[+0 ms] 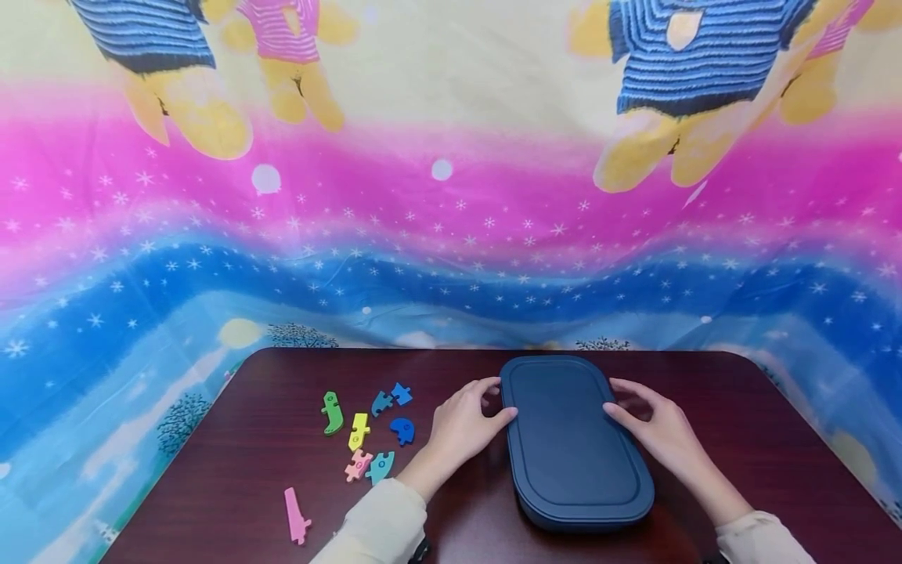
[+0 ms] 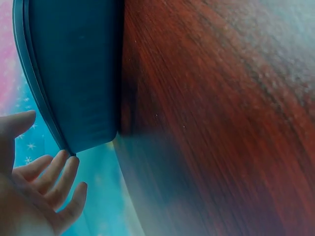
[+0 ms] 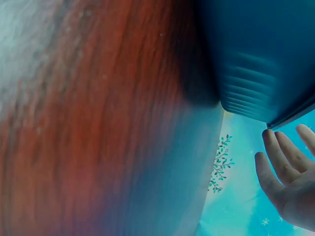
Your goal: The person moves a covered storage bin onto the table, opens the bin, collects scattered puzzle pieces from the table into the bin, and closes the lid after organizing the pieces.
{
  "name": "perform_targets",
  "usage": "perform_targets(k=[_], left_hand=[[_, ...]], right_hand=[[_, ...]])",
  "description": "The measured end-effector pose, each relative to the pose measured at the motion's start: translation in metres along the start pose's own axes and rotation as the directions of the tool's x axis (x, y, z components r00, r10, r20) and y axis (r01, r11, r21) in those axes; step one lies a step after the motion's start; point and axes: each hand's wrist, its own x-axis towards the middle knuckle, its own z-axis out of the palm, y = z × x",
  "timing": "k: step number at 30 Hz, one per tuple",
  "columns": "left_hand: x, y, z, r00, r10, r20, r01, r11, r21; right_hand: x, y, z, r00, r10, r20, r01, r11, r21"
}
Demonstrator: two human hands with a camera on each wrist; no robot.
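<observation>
A dark blue lidded box (image 1: 574, 439) stands on the table, longer than wide, with rounded corners and its lid on. My left hand (image 1: 465, 419) is at its left side, thumb tip over the lid's edge and fingertips at the rim farther back. In the left wrist view, the left fingers (image 2: 64, 184) look loosely spread, fingertips right at the lid's rim (image 2: 34, 73). On the box's right side, my right hand (image 1: 651, 419) mirrors this, thumb at the lid's edge. The right wrist view has its fingers (image 3: 283, 167) spread by the rim; the thumb is hidden there.
Left of the box lie several puzzle pieces: a green one (image 1: 332, 415), a yellow one (image 1: 358, 431), a dark blue one (image 1: 403, 431), a teal one (image 1: 381, 468) and two pinks, one long (image 1: 294, 515). A printed cloth (image 1: 451, 258) hangs behind the dark wooden table (image 1: 232, 439).
</observation>
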Motion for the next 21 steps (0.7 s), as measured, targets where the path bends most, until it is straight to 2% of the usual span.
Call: perform_targets(k=[9,21], left_hand=[[0.0034,-0.0008,0.0064,0.999,-0.040,0.000,0.040,0.999,0.008],[0.0051,0.0039,0.0101,0.995,-0.075,0.066,0.073,0.997,0.025]], right_hand=[[0.0011,-0.0009,0.0062,0.995,0.074,0.064,-0.075,0.997,0.014],[0.0037,-0.0005,0.0095,0.974,0.171,0.151,-0.173,0.985,0.002]])
